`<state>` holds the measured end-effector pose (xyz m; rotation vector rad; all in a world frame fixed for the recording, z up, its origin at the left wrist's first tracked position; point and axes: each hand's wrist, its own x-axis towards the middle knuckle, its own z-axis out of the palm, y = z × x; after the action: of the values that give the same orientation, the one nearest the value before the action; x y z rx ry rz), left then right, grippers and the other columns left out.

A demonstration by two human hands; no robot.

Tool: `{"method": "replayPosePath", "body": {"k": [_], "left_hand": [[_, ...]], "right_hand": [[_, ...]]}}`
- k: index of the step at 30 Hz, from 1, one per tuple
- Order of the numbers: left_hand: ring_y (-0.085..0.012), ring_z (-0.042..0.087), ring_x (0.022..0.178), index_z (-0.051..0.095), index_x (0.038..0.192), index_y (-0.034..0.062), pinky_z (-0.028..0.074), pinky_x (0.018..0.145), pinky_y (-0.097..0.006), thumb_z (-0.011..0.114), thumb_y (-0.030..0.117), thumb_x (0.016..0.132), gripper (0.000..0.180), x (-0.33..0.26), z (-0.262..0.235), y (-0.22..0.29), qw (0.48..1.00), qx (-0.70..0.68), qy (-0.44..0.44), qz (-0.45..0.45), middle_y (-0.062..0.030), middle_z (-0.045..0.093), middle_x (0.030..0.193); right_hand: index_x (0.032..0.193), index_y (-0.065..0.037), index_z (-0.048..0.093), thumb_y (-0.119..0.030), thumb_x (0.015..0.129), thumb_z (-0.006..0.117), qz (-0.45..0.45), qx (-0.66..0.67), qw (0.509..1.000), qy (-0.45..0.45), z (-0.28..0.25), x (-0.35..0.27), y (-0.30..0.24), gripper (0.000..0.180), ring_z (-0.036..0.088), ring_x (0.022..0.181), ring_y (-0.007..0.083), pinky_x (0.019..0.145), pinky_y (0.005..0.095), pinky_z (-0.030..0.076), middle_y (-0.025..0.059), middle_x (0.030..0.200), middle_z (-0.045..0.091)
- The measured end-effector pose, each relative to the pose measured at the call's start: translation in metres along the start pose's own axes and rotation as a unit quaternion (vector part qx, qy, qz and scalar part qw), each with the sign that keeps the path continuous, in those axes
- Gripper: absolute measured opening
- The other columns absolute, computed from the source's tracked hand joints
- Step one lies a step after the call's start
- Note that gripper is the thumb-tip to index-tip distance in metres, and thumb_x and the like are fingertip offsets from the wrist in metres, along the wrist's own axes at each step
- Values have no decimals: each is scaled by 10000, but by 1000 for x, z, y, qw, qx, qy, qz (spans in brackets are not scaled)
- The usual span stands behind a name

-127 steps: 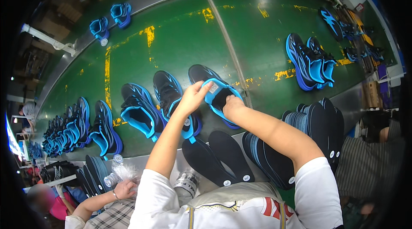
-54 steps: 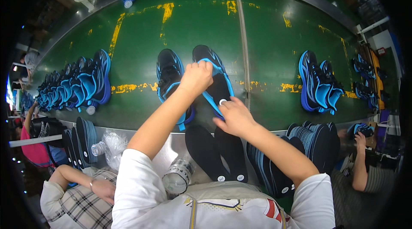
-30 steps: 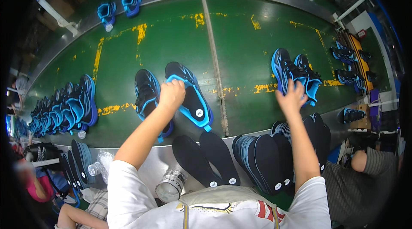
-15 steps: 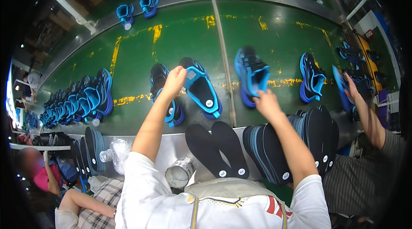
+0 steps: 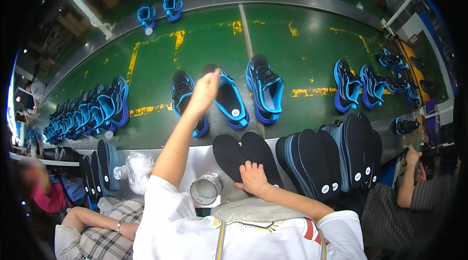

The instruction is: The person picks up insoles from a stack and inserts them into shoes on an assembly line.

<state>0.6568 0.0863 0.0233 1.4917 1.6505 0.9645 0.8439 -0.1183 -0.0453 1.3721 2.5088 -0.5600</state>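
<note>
My left hand (image 5: 204, 92) reaches over the green conveyor belt (image 5: 292, 50) and touches the heel of a black and blue shoe (image 5: 230, 101). A second such shoe (image 5: 184, 95) lies to its left and a third (image 5: 265, 88) stands to its right. My right hand (image 5: 252, 178) rests on a pair of black insoles (image 5: 243, 152) lying flat on the metal ledge in front of me. Its fingers are spread over the insole, not closed around it.
A stack of black insoles (image 5: 331, 157) stands on edge to the right. A tape roll (image 5: 206, 189) and a plastic bottle (image 5: 127, 172) sit on the ledge. More blue shoes (image 5: 363, 87) ride the belt right and left (image 5: 92, 114). Other people sit on both sides.
My right hand has let go of the blue shoe it set on the belt and dropped back onto the flat insoles. My left hand stays at the middle shoe.
</note>
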Motion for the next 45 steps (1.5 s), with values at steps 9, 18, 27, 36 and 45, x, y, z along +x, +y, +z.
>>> {"method": "replayPosePath", "body": {"k": [9,18,27,36,45], "left_hand": [[-249,524,403,469,1114,-27,411,391,-324,564,451,765,599,13,123,1,872,336,48,353,-107,512,469],[-367,565,600,539,873,27,453,536,-437,479,374,838,355,60,140,17,947,221,-32,232,-186,562,600],[-183,470,475,517,585,-17,382,476,-345,509,417,829,499,83,128,22,976,66,-195,69,-109,466,489],[-95,418,524,553,664,-27,356,476,-283,526,403,832,462,79,131,12,976,-8,-212,56,-39,464,526],[-149,533,592,533,1020,-99,425,543,-291,562,426,785,576,53,152,18,998,-22,-62,-2,-111,561,642]], "right_hand": [[1153,54,355,-247,649,673,52,408,900,147,-84,-53,41,667,441,972,315,868,361,371,221,1091,406],[867,52,607,-95,759,560,55,172,932,314,-197,-47,151,188,498,812,319,767,357,418,223,1037,545],[669,-14,636,-96,643,537,16,-52,987,153,-177,45,179,131,525,851,250,766,340,438,89,857,611],[924,20,578,-99,790,450,107,46,984,133,-108,134,185,221,471,1033,299,836,382,438,167,1183,461],[892,-30,615,-302,673,609,122,0,986,-110,-169,112,185,349,535,914,316,816,370,443,189,952,556]]}}
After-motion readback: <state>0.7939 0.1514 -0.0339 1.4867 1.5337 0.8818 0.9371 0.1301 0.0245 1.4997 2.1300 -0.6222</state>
